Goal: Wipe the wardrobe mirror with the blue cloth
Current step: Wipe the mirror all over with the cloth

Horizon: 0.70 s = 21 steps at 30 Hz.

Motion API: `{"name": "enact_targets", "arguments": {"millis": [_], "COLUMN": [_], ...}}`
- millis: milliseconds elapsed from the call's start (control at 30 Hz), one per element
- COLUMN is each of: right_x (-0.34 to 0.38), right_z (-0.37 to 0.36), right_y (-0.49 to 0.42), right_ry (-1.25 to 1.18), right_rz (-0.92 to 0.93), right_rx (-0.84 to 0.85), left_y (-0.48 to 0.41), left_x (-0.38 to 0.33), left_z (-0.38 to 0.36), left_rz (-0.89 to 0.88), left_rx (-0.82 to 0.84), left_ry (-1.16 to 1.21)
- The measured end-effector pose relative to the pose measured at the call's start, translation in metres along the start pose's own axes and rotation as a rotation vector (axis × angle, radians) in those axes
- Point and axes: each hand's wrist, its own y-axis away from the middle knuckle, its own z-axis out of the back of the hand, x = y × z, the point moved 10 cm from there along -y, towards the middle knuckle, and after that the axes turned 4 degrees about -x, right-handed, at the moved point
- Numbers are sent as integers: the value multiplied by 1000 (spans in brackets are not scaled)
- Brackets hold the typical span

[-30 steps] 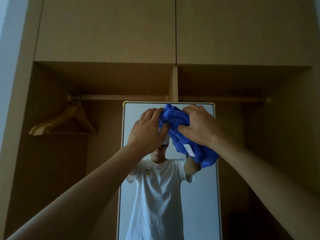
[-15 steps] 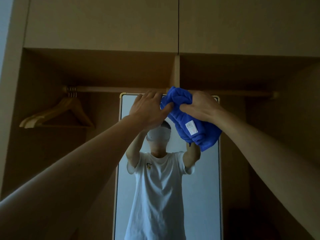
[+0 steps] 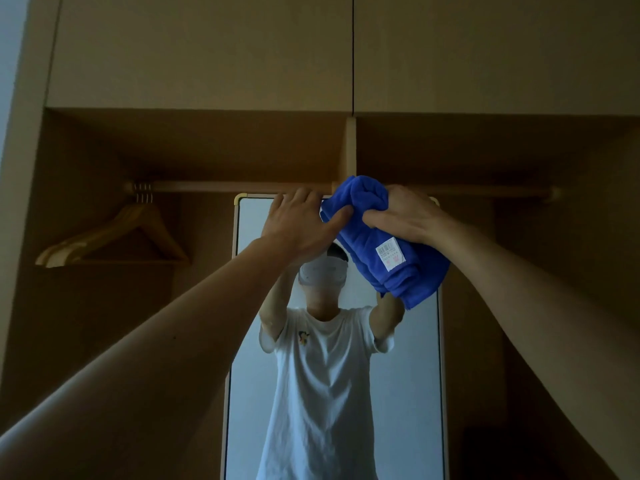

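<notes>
Head view: I look up at the wardrobe mirror (image 3: 408,358), both arms raised to its top edge, just under the hanging rail (image 3: 225,186).
Blue cloth (image 3: 384,244): bunched in front of the mirror's upper right corner, its top poking above the frame.
Right hand (image 3: 405,216): fingers curled tight round the cloth's upper bundle; this hand carries it.
Left hand (image 3: 298,223): fingers fairly straight and reaching to the mirror's top edge, thumb touching the cloth's left side; I see no grip there.
Cloth axis: long axis slants from upper left, at my fists, down to the right, where the loose folded end and its white tag (image 3: 390,253) hang below my right hand.
Cloth to glass: I cannot tell whether it touches the mirror or hangs just in front.
Direction that matters: almost all the glass lies below and to the left of the cloth.
Nearer hand: the right, already on the cloth, so I judge it should lead the stroke.
Next move, my guess: flatten the bundle against the glass and sweep left along the top, then downward.
Risk: the hanging tail may drag unpressed and leave streaks.
</notes>
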Motion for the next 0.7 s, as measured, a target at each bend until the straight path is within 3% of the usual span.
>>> {"name": "enact_targets", "arguments": {"millis": [133, 500, 700], "right_x": [8, 41, 42], "right_z": [9, 51, 55], "right_y": [7, 44, 51], "right_ry": [13, -7, 27], "right_rz": [20, 49, 32], "right_rx": [7, 60, 75], "left_y": [8, 27, 34], "left_x": [-6, -18, -22], "left_z": [17, 71, 80], "left_rz": [14, -39, -31], "left_rx": [-61, -99, 5], "left_ry": [72, -5, 15]}}
